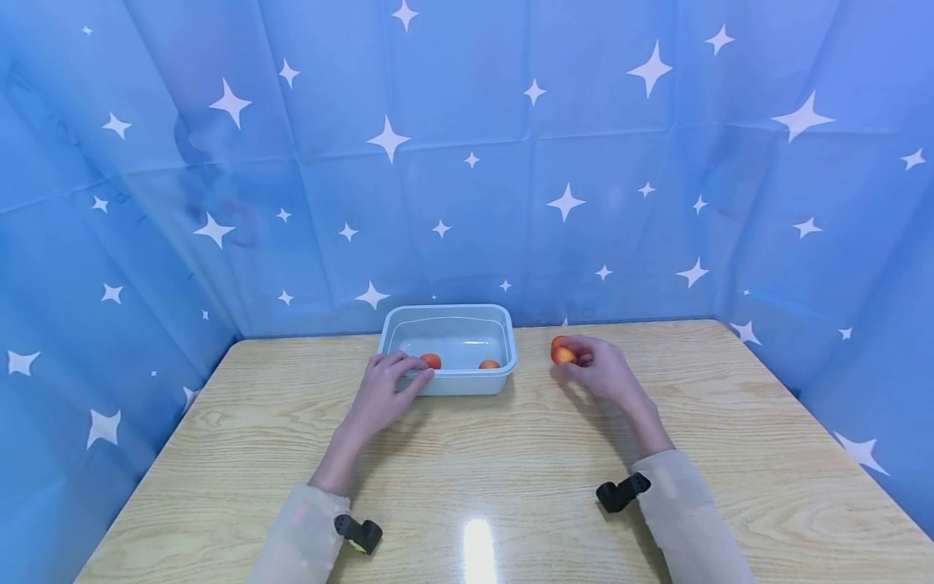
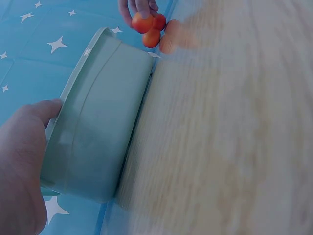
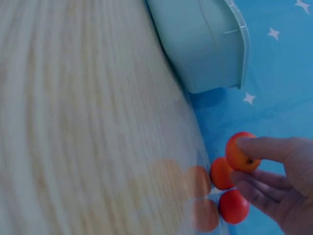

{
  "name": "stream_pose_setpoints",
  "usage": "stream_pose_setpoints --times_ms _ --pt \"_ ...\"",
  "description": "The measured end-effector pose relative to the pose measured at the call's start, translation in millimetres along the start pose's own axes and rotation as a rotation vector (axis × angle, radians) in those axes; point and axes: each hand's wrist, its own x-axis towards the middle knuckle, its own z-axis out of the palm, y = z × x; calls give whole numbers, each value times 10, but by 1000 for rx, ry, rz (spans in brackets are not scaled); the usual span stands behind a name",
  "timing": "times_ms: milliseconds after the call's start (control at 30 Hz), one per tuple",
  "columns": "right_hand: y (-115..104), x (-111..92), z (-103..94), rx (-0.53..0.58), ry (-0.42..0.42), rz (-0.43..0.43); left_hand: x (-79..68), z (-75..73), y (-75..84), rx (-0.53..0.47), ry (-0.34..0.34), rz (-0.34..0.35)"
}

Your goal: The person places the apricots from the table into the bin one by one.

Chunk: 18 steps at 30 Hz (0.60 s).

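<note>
Nearest are two pale sleeves (image 1: 689, 519), each with a small black camera (image 1: 623, 491), lying over the wood-grain table (image 1: 438, 478). Further out, the left hand (image 1: 383, 391) touches the near rim of a pale blue tub (image 1: 467, 384) — whether it grips or merely rests there, I can't tell. Two orange-red fruits (image 1: 490, 364) lie inside. To the tub's right, the right hand (image 1: 604, 369) pinches another fruit (image 3: 238, 157) between thumb and fingers — two loose fruits (image 3: 234, 206) sit just beside it. Behind hangs a starry blue curtain (image 1: 481, 211).
</note>
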Motion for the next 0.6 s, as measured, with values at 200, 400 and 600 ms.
stream_pose_setpoints --times_ms 200,400,600 --pt "-72 20 -14 1 26 -17 -1 2 -5 0 1 1" --pt "-169 50 -25 8 39 -38 -1 5 -10 0 2 2" --pt "-269 73 -10 22 57 -72 5 7 -12 0 -1 -1"
